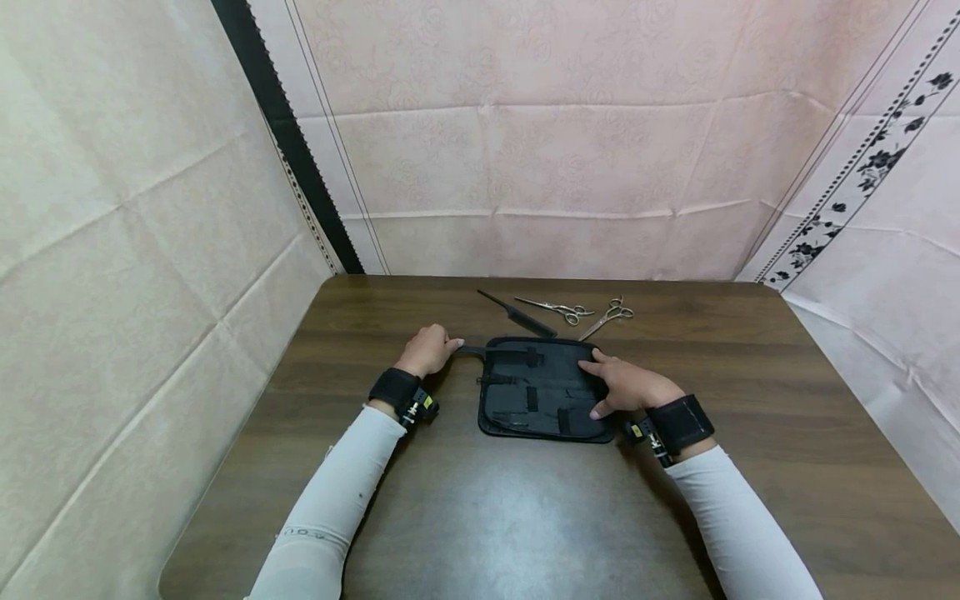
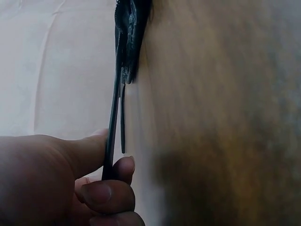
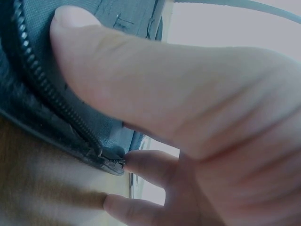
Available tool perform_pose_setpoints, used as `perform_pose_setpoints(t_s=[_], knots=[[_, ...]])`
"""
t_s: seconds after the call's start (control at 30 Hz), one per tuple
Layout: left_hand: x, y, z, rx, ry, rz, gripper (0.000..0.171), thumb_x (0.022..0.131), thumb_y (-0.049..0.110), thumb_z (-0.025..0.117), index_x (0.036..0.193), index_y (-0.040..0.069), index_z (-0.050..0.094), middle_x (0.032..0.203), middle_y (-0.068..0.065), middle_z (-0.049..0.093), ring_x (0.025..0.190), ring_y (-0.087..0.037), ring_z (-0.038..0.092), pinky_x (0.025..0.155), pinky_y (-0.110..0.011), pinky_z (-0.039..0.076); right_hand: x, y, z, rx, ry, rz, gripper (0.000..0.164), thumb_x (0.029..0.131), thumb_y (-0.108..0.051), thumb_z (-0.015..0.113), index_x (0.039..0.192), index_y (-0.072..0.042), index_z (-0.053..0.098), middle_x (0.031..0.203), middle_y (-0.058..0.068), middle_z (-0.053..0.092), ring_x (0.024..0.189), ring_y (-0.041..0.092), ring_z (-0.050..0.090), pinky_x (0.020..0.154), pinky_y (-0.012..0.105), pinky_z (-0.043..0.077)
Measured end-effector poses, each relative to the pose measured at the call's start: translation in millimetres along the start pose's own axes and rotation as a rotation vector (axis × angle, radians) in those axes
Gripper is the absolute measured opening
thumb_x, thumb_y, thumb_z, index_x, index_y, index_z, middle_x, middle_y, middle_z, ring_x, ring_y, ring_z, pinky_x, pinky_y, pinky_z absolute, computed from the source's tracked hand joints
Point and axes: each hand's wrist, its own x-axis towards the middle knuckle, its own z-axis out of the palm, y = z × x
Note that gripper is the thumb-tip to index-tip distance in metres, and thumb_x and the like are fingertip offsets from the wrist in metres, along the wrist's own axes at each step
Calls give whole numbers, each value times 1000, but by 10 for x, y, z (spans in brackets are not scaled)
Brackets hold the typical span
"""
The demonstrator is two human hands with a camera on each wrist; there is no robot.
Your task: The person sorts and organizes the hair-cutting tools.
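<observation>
Wooden table (image 1: 465, 517): patterned cloth (image 1: 585, 167) behind; in the head view a black zip case (image 1: 508, 404) lies on it between the hands, loops (image 1: 532, 399) upward.
Beyond the case: a dark comb (image 1: 531, 322), one pair of scissors (image 1: 558, 309) and a second pair (image 1: 611, 312).
Left wrist view: the left hand (image 2: 61, 172) pinches a thin dark bar (image 2: 112, 132), perhaps a comb; a level pinch should avoid snagging.
Right wrist view: the right hand (image 3: 197, 108) spreads its fingers, thumb on the case inside the zip (image 3: 61, 103); flat pressure there should stop sliding.
</observation>
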Motion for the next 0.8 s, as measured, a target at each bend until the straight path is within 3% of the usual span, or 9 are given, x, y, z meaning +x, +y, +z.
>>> perform_pose_setpoints(t_s=[0.8], knots=[[-24,30,11,6,1,10,53,109,38,55,63,11,55,60,1,43,56,-16,46,53,-27,36,-8,5,-9,-16,-4,-20,97,84,-29,87,161,-4,35,169,32,13,154,55,19,118,68,29]])
